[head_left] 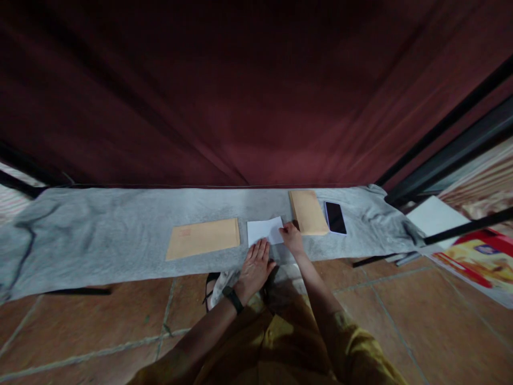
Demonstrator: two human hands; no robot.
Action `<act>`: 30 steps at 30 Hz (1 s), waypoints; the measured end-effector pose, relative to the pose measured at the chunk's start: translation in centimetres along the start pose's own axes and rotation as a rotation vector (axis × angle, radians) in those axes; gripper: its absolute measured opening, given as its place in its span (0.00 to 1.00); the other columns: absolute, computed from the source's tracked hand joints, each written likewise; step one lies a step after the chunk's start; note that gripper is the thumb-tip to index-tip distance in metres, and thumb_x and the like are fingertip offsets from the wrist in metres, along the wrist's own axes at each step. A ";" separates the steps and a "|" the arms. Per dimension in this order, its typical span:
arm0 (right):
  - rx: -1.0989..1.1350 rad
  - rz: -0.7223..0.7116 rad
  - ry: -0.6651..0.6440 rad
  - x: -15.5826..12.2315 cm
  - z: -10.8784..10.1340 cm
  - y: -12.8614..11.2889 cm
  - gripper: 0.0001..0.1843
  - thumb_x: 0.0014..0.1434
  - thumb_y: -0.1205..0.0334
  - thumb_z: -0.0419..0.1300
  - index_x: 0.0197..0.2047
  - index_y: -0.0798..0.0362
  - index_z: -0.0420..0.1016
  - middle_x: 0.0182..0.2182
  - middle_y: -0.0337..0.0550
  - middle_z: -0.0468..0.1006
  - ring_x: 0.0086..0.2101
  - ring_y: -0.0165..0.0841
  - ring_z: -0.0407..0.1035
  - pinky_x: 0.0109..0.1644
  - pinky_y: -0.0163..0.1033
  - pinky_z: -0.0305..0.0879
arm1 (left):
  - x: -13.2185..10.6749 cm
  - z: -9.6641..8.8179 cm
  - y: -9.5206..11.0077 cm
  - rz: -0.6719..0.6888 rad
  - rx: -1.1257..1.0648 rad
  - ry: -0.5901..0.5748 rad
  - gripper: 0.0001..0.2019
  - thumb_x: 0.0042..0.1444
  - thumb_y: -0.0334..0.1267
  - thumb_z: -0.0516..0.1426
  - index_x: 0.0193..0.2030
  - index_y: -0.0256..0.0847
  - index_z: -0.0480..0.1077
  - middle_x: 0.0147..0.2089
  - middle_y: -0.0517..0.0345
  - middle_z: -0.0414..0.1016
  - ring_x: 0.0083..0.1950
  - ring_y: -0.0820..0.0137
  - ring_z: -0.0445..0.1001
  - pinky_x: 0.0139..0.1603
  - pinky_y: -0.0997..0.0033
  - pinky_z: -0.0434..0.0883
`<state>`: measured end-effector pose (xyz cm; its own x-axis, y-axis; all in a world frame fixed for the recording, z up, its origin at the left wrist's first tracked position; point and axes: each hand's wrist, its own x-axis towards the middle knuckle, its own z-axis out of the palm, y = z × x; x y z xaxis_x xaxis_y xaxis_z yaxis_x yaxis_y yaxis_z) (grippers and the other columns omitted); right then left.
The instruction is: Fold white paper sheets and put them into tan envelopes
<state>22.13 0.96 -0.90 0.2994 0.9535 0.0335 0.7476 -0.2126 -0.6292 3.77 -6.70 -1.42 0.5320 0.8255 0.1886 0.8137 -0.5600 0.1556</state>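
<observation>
A white sheet of paper (pixel 259 229) lies on the grey cloth in front of me, with a crease line towards its right part. My left hand (pixel 256 266), a dark watch on its wrist, rests with fingers stretched flat on the paper's near edge. At the right end of the sheet, my right hand (pixel 292 238) pinches the paper's edge between closed fingers. A brown envelope (pixel 204 238) with faint red print lies to the left of the paper. To the right, close to my right hand, sits a stack of brown envelopes (pixel 309 213).
A dark-screened phone (pixel 335 217) lies right of the envelope stack. Grey cloth (pixel 120 230) covers the narrow table. Behind it hangs a dark red curtain (pixel 256 117). Black metal bars (pixel 449 123) and a red-and-yellow printed box (pixel 481 262) are at the right.
</observation>
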 end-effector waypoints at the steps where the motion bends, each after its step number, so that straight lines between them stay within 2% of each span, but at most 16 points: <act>1: -0.020 0.003 -0.006 0.0 -0.1 -0.1 0.06 0.65 0.64 0.57 0.43 0.52 0.75 0.40 0.46 0.83 0.41 0.36 0.77 0.44 0.34 0.67 | 0.1 0.0 0.0 -0.012 0.000 0.000 0.30 0.69 0.47 0.49 0.71 0.27 0.58 0.75 0.37 0.56 0.77 0.55 0.54 0.74 0.51 0.59; 8: -0.129 0.008 -0.060 -0.9 -0.4 -0.4 0.07 0.67 0.62 0.58 0.47 0.53 0.75 0.39 0.47 0.83 0.40 0.37 0.78 0.41 0.34 0.65 | -0.2 0.1 -0.8 -0.040 -0.014 0.039 0.30 0.71 0.46 0.46 0.73 0.29 0.55 0.75 0.37 0.57 0.76 0.56 0.55 0.73 0.52 0.59; 12: -0.160 -0.003 -0.080 -0.9 -0.6 -0.5 0.08 0.68 0.62 0.57 0.48 0.52 0.75 0.41 0.46 0.84 0.42 0.37 0.78 0.41 0.33 0.65 | -0.2 0.0 -0.8 -0.100 0.005 0.021 0.29 0.71 0.45 0.45 0.72 0.28 0.57 0.74 0.36 0.58 0.75 0.55 0.57 0.73 0.52 0.60; 15: -0.179 -0.013 -0.089 -0.8 -0.7 -0.8 0.07 0.69 0.62 0.57 0.47 0.51 0.75 0.42 0.47 0.84 0.43 0.36 0.78 0.42 0.33 0.65 | 1.0 -0.2 -0.7 -0.139 0.003 0.031 0.29 0.71 0.43 0.44 0.72 0.28 0.57 0.75 0.38 0.57 0.75 0.55 0.57 0.73 0.53 0.60; 18: -0.207 -0.016 -0.088 -1.3 -0.7 -1.2 0.09 0.69 0.61 0.56 0.49 0.52 0.75 0.43 0.49 0.83 0.42 0.38 0.78 0.43 0.35 0.66 | 2.8 -0.1 -0.9 -0.142 -0.004 0.042 0.28 0.70 0.40 0.44 0.73 0.27 0.56 0.76 0.39 0.55 0.77 0.56 0.52 0.75 0.52 0.56; 21: -0.275 -0.032 -0.010 -2.2 -0.6 -1.5 0.12 0.70 0.62 0.54 0.53 0.55 0.73 0.42 0.52 0.82 0.43 0.39 0.77 0.45 0.37 0.67 | 4.1 0.5 -1.2 -0.184 0.009 0.048 0.29 0.70 0.42 0.44 0.73 0.28 0.56 0.76 0.38 0.54 0.78 0.56 0.50 0.75 0.50 0.55; 25: -0.282 -0.180 0.124 -3.3 -0.1 -2.0 0.18 0.71 0.62 0.50 0.59 0.58 0.71 0.49 0.58 0.79 0.51 0.43 0.73 0.55 0.45 0.68 | 4.4 1.5 -1.3 -0.222 0.045 0.061 0.30 0.70 0.45 0.45 0.73 0.28 0.56 0.76 0.36 0.54 0.78 0.54 0.50 0.75 0.48 0.55; 30: -0.165 -0.457 0.000 -3.6 1.2 -2.7 0.23 0.74 0.60 0.45 0.64 0.56 0.71 0.62 0.53 0.73 0.62 0.38 0.65 0.68 0.46 0.60 | 4.4 1.1 -1.4 -0.206 0.075 0.019 0.28 0.69 0.35 0.43 0.73 0.27 0.57 0.76 0.37 0.54 0.78 0.54 0.51 0.75 0.50 0.54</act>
<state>18.38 -1.64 -0.25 -0.0816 0.9571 0.2781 0.8867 0.1971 -0.4182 5.23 -2.21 -1.90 0.3490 0.9200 0.1782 0.9203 -0.3723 0.1199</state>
